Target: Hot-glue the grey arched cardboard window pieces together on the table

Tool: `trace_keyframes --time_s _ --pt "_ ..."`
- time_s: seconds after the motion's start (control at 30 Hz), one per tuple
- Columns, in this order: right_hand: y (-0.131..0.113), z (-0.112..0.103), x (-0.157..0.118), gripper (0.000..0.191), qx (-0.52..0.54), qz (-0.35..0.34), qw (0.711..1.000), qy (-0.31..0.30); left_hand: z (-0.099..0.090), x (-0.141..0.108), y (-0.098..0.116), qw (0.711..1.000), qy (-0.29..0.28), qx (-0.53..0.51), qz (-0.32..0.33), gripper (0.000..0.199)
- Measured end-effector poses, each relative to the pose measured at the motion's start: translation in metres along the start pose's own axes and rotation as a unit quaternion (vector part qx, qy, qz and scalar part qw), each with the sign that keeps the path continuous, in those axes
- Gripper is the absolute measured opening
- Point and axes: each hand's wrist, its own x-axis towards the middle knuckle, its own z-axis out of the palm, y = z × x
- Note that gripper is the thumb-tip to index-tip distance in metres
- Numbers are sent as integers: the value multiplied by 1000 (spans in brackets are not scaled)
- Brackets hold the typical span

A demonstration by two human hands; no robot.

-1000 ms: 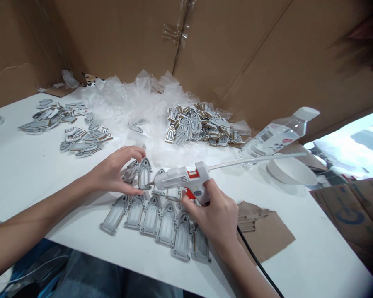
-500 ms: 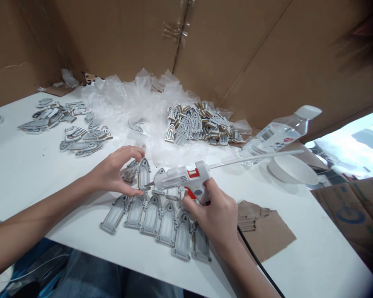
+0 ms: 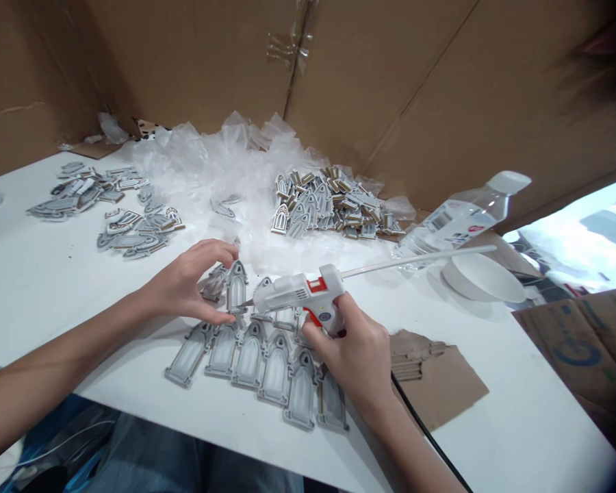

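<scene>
My right hand [image 3: 356, 342] is wrapped round a white and red glue gun [image 3: 300, 294], a clear glue stick [image 3: 415, 261] poking out of its back. The gun's nozzle touches or nearly touches the lower part of a grey arched window piece [image 3: 236, 284]. That piece is held upright between the thumb and fingers of my left hand [image 3: 198, 281]. Below the hands, several arched pieces [image 3: 249, 359] lie in a slanting row on the white table [image 3: 133, 363]. More pieces lie behind the gun, partly hidden by it.
Behind are heaps of pieces [image 3: 333, 205] [image 3: 138, 233] and crumpled clear plastic [image 3: 210, 164] against cardboard walls [image 3: 210, 61]. At the right are a plastic bottle [image 3: 456, 216], a white bowl [image 3: 482, 277] and torn cardboard [image 3: 441, 383]. A black cord [image 3: 426, 428] trails from the gun.
The glue gun and my right hand have shifted very slightly left. My left hand still holds the arched piece in nearly the same place.
</scene>
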Motion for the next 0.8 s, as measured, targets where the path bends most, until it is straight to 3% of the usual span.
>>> trace_keyframes --time_s 0.27,0.8 --pt "-3 2 -1 21 -46 -10 998 45 -1 1 2 1000 7 1 -3 55" --pt "1 -2 3 24 -51 -11 997 65 -4 0 -2 999 25 17 -11 57"
